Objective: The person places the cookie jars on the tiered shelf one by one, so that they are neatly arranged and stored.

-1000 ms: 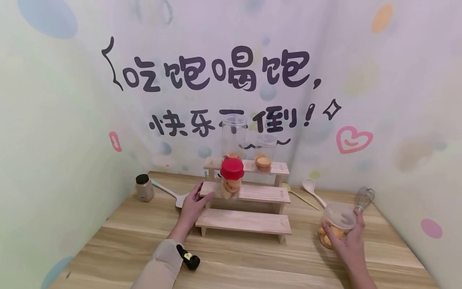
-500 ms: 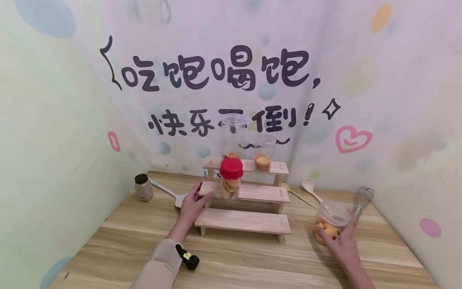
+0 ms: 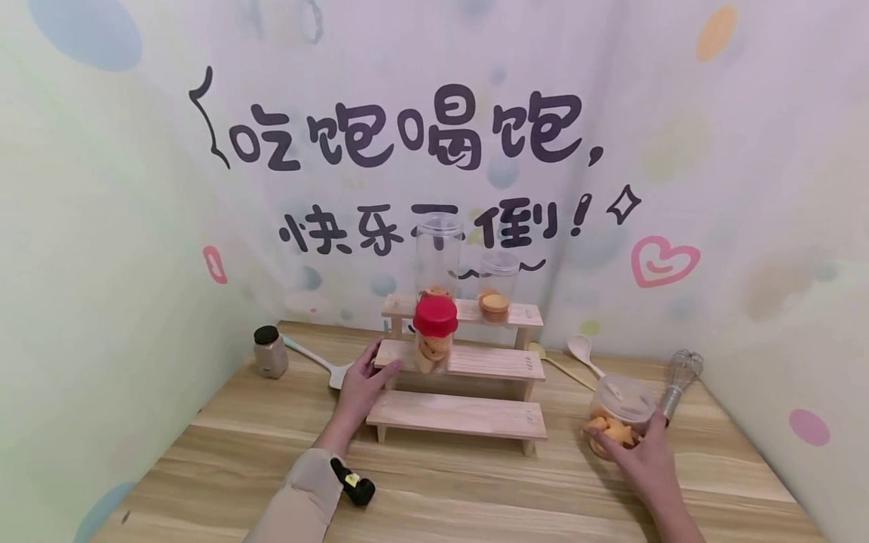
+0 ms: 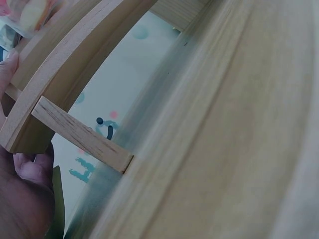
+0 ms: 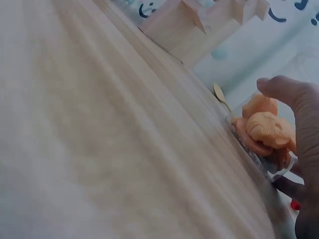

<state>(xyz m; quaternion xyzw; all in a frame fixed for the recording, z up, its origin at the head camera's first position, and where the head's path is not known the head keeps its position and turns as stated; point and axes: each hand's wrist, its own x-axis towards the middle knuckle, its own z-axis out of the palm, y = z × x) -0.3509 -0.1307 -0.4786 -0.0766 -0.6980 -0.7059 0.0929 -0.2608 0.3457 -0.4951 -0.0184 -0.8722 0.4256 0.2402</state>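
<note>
A three-tier wooden stand occupies the middle of the table. My left hand grips the left end of its middle shelf, thumb on top; the left wrist view shows fingers under the board. At the right, my right hand holds a wide clear jar with a translucent lid, thumb and fingers round its sides. Orange cookies lie in the jar's bottom. On the middle shelf stands a red-lidded cookie jar. The top shelf bears a tall clear jar and a shorter one, each with cookies.
A black-lidded jar stands at the back left, near a white spatula. Behind the right hand lie a yellow spoon, a white ladle and a whisk. A printed cloth wall closes the back.
My right hand has moved the wide jar a little to the left, toward the stand, and more of the whisk's handle shows. My left hand has stayed on the shelf.
</note>
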